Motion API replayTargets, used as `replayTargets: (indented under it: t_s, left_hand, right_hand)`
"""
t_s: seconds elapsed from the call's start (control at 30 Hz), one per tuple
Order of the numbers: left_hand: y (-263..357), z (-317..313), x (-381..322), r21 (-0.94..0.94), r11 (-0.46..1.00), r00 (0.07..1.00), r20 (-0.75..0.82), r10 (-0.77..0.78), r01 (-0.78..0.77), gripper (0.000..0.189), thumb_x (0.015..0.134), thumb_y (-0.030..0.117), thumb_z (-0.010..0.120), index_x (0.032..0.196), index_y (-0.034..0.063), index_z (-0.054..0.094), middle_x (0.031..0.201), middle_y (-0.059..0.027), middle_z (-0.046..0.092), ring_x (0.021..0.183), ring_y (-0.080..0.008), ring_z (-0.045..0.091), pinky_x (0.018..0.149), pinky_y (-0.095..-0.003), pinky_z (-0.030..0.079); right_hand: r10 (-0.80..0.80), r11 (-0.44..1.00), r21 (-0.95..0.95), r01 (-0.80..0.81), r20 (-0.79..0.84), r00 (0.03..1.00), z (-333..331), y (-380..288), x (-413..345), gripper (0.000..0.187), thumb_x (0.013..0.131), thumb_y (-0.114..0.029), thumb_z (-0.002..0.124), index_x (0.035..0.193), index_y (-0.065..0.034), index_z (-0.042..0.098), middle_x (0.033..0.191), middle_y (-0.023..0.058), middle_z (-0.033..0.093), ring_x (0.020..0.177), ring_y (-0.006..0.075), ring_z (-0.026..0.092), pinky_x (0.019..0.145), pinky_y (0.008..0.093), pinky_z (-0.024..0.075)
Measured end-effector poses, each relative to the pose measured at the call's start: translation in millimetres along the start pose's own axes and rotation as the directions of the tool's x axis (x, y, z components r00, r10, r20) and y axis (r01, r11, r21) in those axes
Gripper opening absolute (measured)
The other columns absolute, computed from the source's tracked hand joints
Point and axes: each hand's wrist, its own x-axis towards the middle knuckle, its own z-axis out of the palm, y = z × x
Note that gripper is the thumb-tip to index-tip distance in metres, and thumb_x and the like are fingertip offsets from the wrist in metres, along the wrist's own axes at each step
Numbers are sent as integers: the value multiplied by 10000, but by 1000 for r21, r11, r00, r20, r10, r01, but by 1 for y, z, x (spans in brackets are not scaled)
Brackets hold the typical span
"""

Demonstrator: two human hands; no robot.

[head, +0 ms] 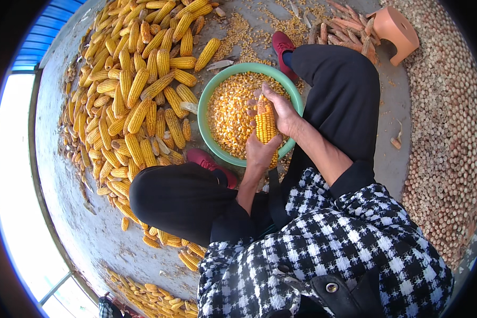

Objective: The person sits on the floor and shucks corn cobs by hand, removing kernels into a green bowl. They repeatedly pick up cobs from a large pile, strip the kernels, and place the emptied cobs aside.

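My left hand [261, 153] grips the lower part of a yellow corn cob [265, 124], low over a green plastic basin [206, 137]. At the cob's upper end, my right hand [280, 107] lies along its side with the thumb near the tip, where some kernels are off and the core shows. Its fingers are partly hidden behind the cob. Loose corn kernels [227, 115] fill much of the basin. A second ear of corn shows partly beneath my left hand.
A large heap of unshelled corn ears [131, 95] lies left of the basin. Bare cobs [344, 30] and an orange plastic stool [401, 30] are at the upper right. Many stacked cobs [441, 131] line the right side. Loose kernels [242, 35] are scattered on the concrete floor [389, 159].
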Motion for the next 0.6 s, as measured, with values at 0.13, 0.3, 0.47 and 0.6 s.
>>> replayTargets:
  t_s: [0.13, 0.3, 0.47, 0.6]
  left_hand:
    - [2, -2, 0, 38, 997, 996, -46, 71, -70, 450, 875, 361, 644, 1069, -42, 603, 834, -56, 645, 739, -146, 594, 692, -307, 491]
    - [11, -6, 3, -283, 955, 987, -98, -124, 92, 549, 984, 472, 477, 1118, -48, 594, 883, -60, 614, 746, -124, 538, 682, -295, 466]
    - [16, -14, 1, -597, 776, 979, 116, -168, 204, 582, 993, 523, 387, 1162, -2, 573, 840, -34, 626, 693, -104, 610, 585, -243, 488]
    - [12, -16, -1, -483, 850, 974, 180, -136, 208, 445, 955, 431, 532, 1058, 8, 620, 754, -20, 625, 631, -97, 589, 569, -247, 469]
  right_hand:
    - [-30, 994, -107, 29, -5, 1000, -5, 2, 3, 330, 967, -376, 507, 1025, -57, 568, 920, 107, 655, 779, 208, 639, 664, 398, 545]
    - [-72, 997, -25, 75, 108, 992, -3, 4, 2, 331, 981, -340, 487, 1042, -27, 578, 884, 92, 645, 776, 201, 633, 744, 342, 536]
    - [-9, 983, 180, -43, 278, 961, 4, -5, -7, 304, 970, -249, 513, 1146, -6, 562, 976, 106, 639, 876, 215, 635, 827, 368, 525]
    - [-26, 999, -21, 31, 205, 978, 8, -9, -10, 224, 934, -218, 575, 1012, -10, 603, 849, 77, 644, 793, 183, 635, 793, 323, 524]
